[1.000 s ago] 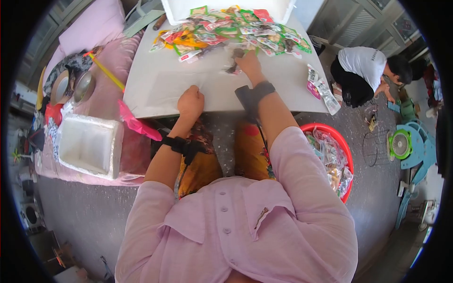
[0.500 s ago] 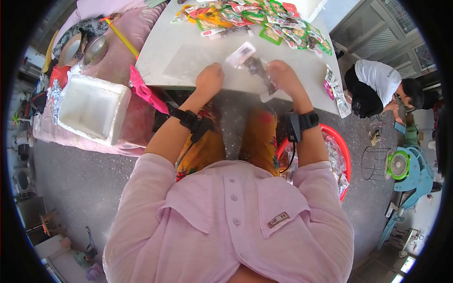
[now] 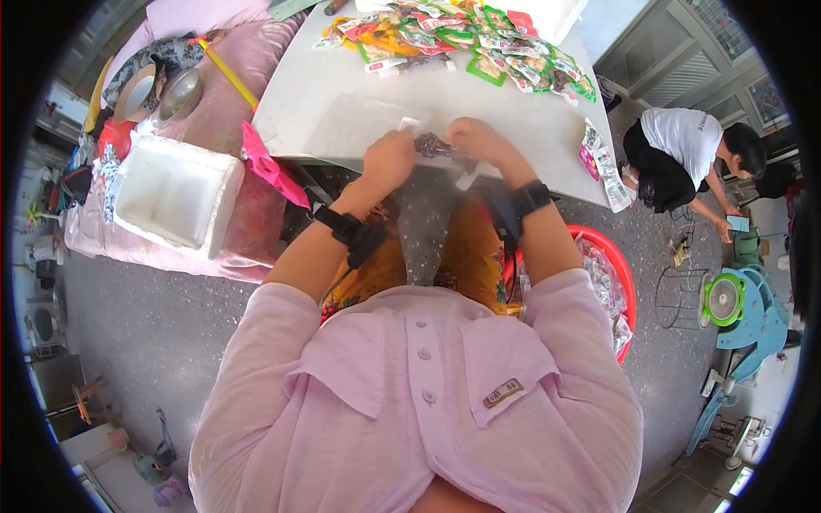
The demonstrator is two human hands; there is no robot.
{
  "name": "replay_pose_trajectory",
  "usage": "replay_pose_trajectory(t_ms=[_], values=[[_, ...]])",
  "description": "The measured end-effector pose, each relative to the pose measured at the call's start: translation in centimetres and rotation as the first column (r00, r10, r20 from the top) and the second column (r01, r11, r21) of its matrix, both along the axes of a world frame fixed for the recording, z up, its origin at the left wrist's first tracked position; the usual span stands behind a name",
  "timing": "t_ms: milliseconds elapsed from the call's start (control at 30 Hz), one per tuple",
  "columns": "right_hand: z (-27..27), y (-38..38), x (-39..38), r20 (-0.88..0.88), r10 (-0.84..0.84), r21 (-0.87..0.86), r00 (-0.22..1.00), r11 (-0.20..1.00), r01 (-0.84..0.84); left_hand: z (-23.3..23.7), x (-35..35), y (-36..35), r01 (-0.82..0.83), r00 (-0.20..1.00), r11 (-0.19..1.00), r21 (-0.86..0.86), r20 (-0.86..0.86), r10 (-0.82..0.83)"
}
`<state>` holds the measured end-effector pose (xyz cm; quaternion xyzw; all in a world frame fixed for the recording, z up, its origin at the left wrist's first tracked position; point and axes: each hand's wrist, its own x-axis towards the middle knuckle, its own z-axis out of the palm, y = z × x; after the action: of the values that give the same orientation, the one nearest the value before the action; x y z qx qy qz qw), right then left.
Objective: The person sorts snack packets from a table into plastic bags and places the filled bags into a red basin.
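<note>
Just over the table's front edge, a small clear packet (image 3: 434, 146) with dark contents and white ends lies between my two hands. My left hand (image 3: 389, 161) is closed at its left side, with a white end by the fingertips. My right hand (image 3: 481, 141) is closed on its right side; part of the packet hangs below the fingers, blurred by motion. Beyond my left hand, a clear plastic sheet or bag (image 3: 346, 122) lies flat on the white table (image 3: 295, 85).
Many colourful snack packets (image 3: 462, 36) are heaped at the table's back. More packets (image 3: 605, 167) lie at the right edge. A red tub (image 3: 631, 295) of clear packets stands beside my right leg. A foam box (image 3: 175, 195) sits left. Another person (image 3: 684, 145) crouches at right.
My right hand has moved left and turned with the packet. My left hand has come down slightly and in to the packet's white end. The other person's arms have stretched out.
</note>
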<state>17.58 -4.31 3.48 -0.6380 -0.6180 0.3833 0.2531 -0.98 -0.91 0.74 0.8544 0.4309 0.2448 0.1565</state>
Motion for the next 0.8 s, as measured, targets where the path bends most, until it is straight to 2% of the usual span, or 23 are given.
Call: replay_pose_trajectory(t_ms=[67, 167, 267, 333, 367, 467, 567, 700, 800], values=[[-1.7, 1.4, 0.0, -0.04, 0.068, -0.048, 0.997, 0.996, -0.07, -0.5, 0.0, -0.3, 0.029, 0.999, 1.0, 0.011, 0.016, -0.029], [-2.2, 1.9, -0.9, -0.405, -0.126, -0.117, 0.905, 0.989, 0.086, -0.7, 0.0, 0.0, 0.019, 1.0, 1.0, -0.015, 0.008, -0.019], [-0.8, 0.6, -1.5, -0.401, -0.196, -0.086, 0.895, 0.981, 0.176, -1.3, -0.3, 0.4, 0.004, 1.0, 1.0, -0.015, 0.006, -0.004], [-1.2, -0.9, -0.8, -0.041, -0.238, 0.143, 0.97, 0.96, 0.241, -1.2, -0.3, 0.5, -0.002, 1.0, 1.0, -0.006, 0.006, 0.002], [-1.4, -1.7, -0.4, 0.141, -0.28, 0.26, 0.95, 0.936, 0.237, -1.0, -0.3, 0.5, -0.007, 1.0, 1.0, -0.005, 0.002, 0.007], [-1.2, -4.8, -0.8, -0.216, -0.407, -0.227, 0.887, 0.905, 0.36, -0.7, -0.2, 0.1, -0.008, 1.0, 0.999, -0.038, 0.016, 0.008], [-1.8, -5.3, -2.3, -0.511, -0.452, -0.227, 0.732, 0.892, 0.392, -1.4, -0.4, 0.4, 0.028, 0.997, 1.0, -0.001, 0.069, -0.028], [-1.1, -4.3, -4.3, -0.619, -0.463, -0.141, 0.634, 0.86, 0.491, 0.1, -0.2, 0.1, 0.079, 0.989, 0.991, 0.11, 0.113, -0.092], [-1.0, -2.9, -5.0, -0.636, -0.39, 0.004, 0.666, 0.862, 0.507, 2.1, -0.2, -0.5, 0.127, 0.986, 0.98, 0.151, 0.086, -0.142]])
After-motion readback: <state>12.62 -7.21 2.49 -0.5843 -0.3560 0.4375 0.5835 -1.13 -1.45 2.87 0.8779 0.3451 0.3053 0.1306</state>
